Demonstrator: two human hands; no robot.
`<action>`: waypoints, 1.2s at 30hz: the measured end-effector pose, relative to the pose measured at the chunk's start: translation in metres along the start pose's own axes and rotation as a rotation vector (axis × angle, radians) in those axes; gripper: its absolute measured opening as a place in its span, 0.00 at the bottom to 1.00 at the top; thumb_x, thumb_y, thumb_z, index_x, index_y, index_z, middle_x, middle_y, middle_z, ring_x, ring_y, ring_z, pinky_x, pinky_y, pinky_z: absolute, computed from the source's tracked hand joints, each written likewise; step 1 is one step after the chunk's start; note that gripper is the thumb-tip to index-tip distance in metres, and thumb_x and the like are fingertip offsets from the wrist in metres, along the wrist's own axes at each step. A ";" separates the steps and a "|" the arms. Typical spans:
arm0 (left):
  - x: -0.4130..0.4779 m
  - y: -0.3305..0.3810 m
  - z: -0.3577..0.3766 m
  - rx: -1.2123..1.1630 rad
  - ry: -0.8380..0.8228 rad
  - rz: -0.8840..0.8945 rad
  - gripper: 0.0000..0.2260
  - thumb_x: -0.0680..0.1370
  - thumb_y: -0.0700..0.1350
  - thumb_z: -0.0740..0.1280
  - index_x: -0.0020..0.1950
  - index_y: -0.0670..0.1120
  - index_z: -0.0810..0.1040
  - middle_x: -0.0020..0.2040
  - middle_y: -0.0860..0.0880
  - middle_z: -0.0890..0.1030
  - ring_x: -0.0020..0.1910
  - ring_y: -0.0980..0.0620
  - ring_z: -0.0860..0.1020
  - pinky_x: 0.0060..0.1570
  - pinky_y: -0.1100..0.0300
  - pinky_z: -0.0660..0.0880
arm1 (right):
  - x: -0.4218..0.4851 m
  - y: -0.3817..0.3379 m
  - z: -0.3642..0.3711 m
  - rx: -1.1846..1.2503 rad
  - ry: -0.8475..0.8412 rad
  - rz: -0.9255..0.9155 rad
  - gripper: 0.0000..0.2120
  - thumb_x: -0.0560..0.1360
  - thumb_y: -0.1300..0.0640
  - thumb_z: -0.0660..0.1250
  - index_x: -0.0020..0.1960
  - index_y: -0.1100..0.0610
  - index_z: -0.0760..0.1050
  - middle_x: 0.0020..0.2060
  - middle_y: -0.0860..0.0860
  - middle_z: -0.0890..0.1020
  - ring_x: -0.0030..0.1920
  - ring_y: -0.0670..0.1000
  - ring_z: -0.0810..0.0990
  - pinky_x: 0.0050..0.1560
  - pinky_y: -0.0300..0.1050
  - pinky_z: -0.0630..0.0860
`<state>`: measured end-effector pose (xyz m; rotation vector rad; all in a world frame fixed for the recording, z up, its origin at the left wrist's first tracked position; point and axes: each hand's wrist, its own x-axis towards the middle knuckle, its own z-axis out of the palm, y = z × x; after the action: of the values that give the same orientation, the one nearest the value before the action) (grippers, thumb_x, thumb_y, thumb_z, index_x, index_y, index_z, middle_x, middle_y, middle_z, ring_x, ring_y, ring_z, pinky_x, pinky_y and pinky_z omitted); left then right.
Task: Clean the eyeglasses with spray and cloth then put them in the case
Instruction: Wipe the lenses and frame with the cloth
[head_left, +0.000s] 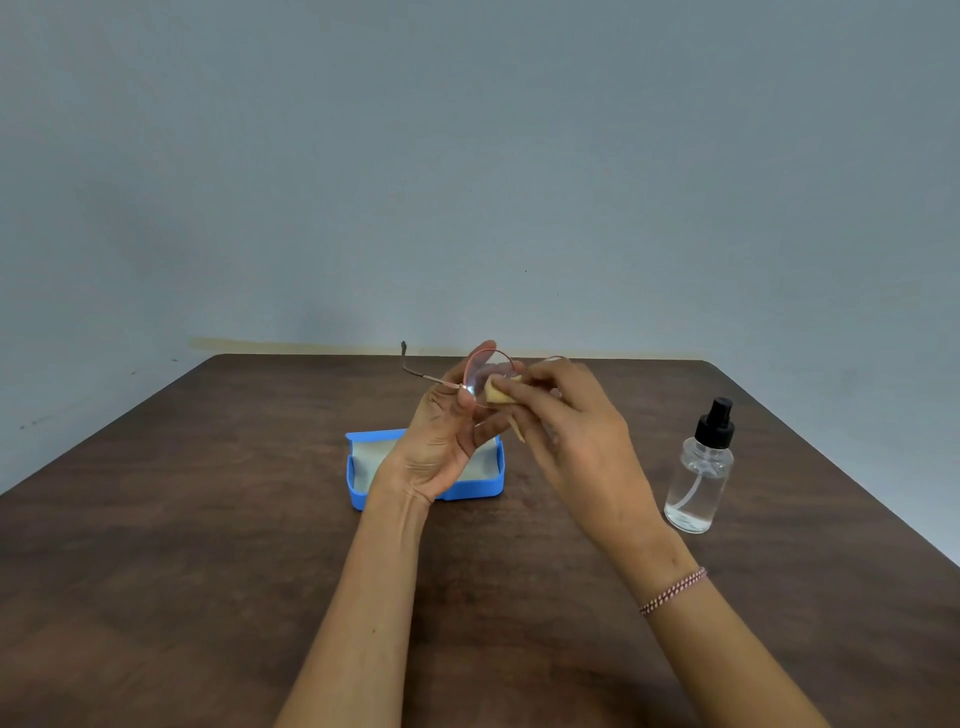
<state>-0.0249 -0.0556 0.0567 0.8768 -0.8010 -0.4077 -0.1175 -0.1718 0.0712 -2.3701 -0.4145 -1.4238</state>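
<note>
My left hand (441, 441) holds thin-rimmed eyeglasses (485, 371) up above the table, gripping the frame by one lens; a temple arm sticks out to the left. My right hand (566, 421) pinches a small tan cloth (500, 391) and presses it against that lens. The second lens is mostly hidden behind my right hand. An open blue case (358, 491) with a pale lining lies on the table below my left hand. A clear spray bottle (698, 483) with a black nozzle stands upright to the right, untouched.
A dark brown wooden table (208, 545) fills the lower view and meets a plain grey-blue wall at its far edge. A red and white thread band circles my right wrist.
</note>
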 end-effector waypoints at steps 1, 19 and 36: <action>0.001 -0.001 0.001 0.011 -0.005 -0.019 0.26 0.54 0.58 0.81 0.50 0.57 0.83 0.48 0.54 0.84 0.42 0.56 0.82 0.40 0.65 0.79 | 0.000 0.000 0.000 -0.012 0.027 0.029 0.13 0.76 0.58 0.61 0.56 0.60 0.79 0.50 0.47 0.71 0.51 0.45 0.72 0.55 0.25 0.64; 0.003 -0.011 -0.001 -0.034 -0.060 -0.070 0.28 0.56 0.57 0.80 0.54 0.53 0.83 0.49 0.52 0.84 0.47 0.56 0.82 0.44 0.62 0.79 | 0.000 -0.006 0.001 -0.012 0.036 -0.045 0.14 0.75 0.61 0.61 0.58 0.61 0.78 0.51 0.49 0.69 0.51 0.48 0.71 0.50 0.34 0.69; 0.002 -0.010 -0.005 0.052 -0.085 -0.101 0.27 0.58 0.52 0.81 0.55 0.50 0.82 0.49 0.48 0.84 0.44 0.51 0.83 0.43 0.59 0.80 | 0.001 0.009 -0.003 -0.155 -0.016 -0.039 0.17 0.71 0.66 0.60 0.57 0.59 0.78 0.53 0.50 0.67 0.52 0.50 0.67 0.49 0.34 0.66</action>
<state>-0.0199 -0.0595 0.0478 0.9560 -0.8507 -0.5183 -0.1158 -0.1813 0.0727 -2.5092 -0.3683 -1.5052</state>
